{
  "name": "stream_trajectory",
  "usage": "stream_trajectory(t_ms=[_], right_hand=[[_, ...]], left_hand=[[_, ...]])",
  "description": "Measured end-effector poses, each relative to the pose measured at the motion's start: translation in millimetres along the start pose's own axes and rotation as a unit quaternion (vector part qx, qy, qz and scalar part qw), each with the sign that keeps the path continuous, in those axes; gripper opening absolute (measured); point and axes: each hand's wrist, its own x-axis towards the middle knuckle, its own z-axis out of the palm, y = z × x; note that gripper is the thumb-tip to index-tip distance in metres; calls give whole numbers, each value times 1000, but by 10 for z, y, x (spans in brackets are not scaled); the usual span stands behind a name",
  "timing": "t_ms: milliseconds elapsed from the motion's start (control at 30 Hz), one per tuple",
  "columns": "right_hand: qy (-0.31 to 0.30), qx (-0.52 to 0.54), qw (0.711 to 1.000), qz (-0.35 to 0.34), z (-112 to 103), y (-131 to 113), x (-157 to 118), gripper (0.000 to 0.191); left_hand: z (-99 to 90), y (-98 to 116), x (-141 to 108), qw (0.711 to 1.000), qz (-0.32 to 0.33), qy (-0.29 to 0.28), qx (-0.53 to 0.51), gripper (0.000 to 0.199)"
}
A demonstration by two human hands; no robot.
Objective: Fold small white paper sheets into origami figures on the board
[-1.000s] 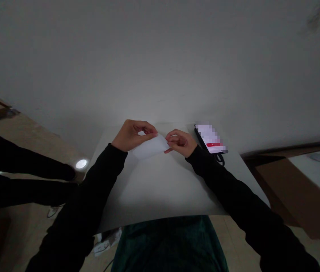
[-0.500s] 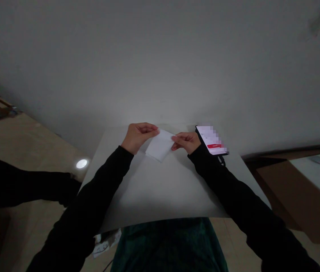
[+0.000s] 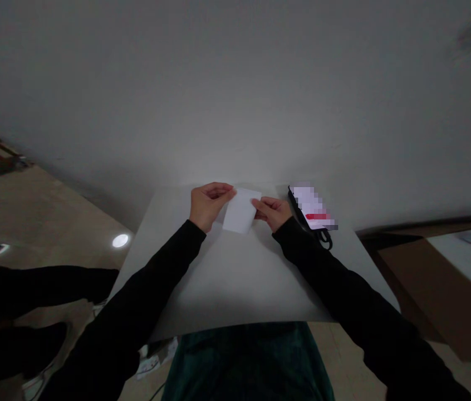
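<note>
A small white folded paper (image 3: 240,213) is held up over the white table (image 3: 252,278). My left hand (image 3: 211,205) pinches its upper left corner between thumb and fingers. On the right edge, my right hand (image 3: 272,211) grips the paper near the top, thumb in front and the other fingers partly behind. The lower part of the paper hangs free between both hands.
A phone (image 3: 313,209) with a lit screen lies right of my right hand, a black strap (image 3: 325,239) below it. A grey wall (image 3: 235,100) rises behind the table. Another person's dark-clothed legs (image 3: 39,287) are at left; a cardboard box (image 3: 440,295) stands at right.
The paper has turned more upright and its lower end has swung right. My left hand has shifted slightly right, my right hand slightly left. The other person's legs have moved, now showing both.
</note>
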Motion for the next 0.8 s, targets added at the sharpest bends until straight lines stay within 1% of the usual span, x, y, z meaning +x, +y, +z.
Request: stream_trajectory(t_ms=[167,267,367,433,533,600,700,733,800], right_hand=[[16,-22,999,-43,-38,37,-24,31],[26,-7,999,-20,-16,53,-27,33],[15,10,1000,16,22,75,-23,38],[18,13,1000,13,36,87,-19,39],[44,2,999,-14,48,94,-24,38],[54,0,998,-10,64,92,-38,38],[31,14,999,28,91,86,-58,42],[22,14,999,31,97,85,-61,43],[20,4,1000,16,100,88,-62,44]], left_hand=[[36,-31,-29,1000,-1,9,-17,23],[40,-63,-29,999,11,24,-22,23],[33,-88,-22,999,14,40,-27,23],[34,-96,-21,999,11,45,-29,24],[42,-106,-18,998,4,48,-31,25],[39,-117,-6,998,4,56,-40,26],[17,-138,24,996,9,79,-47,27],[9,-142,32,995,10,85,-48,28],[4,-146,39,994,13,91,-52,27]])
